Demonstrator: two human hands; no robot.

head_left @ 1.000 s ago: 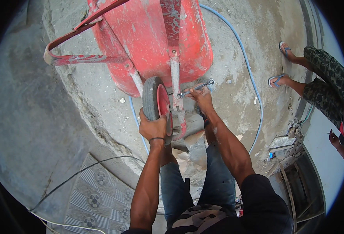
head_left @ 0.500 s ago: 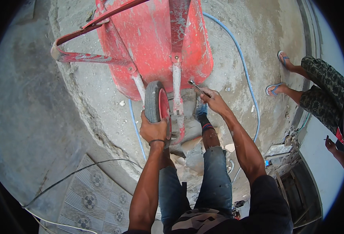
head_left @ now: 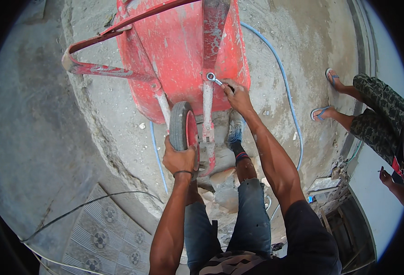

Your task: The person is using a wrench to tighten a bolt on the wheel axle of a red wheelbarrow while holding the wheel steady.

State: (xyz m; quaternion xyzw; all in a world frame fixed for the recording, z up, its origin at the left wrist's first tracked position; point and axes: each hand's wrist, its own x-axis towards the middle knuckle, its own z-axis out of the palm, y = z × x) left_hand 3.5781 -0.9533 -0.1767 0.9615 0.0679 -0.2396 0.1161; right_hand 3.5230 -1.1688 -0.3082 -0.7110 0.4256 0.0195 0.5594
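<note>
An overturned red wheelbarrow [head_left: 174,50], scuffed and smeared with cement, lies in front of me with its underside showing. My left hand [head_left: 180,158] is wrapped round the near side of its black-tyred wheel [head_left: 179,123], which has a red rim. In my right hand [head_left: 238,97] is a ring spanner [head_left: 214,79]. The spanner's ring end is over the top of the right frame bar [head_left: 208,98], where the bar meets the tray. Whether it fits round a bolt there, I cannot tell.
A blue hose [head_left: 282,68] curves over the rough concrete ground right of the wheelbarrow. Broken stones [head_left: 225,192] lie between my legs. Patterned tiles [head_left: 105,233] and a black cable [head_left: 69,214] are at lower left. A person in camouflage shorts [head_left: 380,101] is at the right.
My right hand has moved up and left, bringing the spanner from beside the tray's lower edge to the top of the frame bar. My left hand stays on the wheel.
</note>
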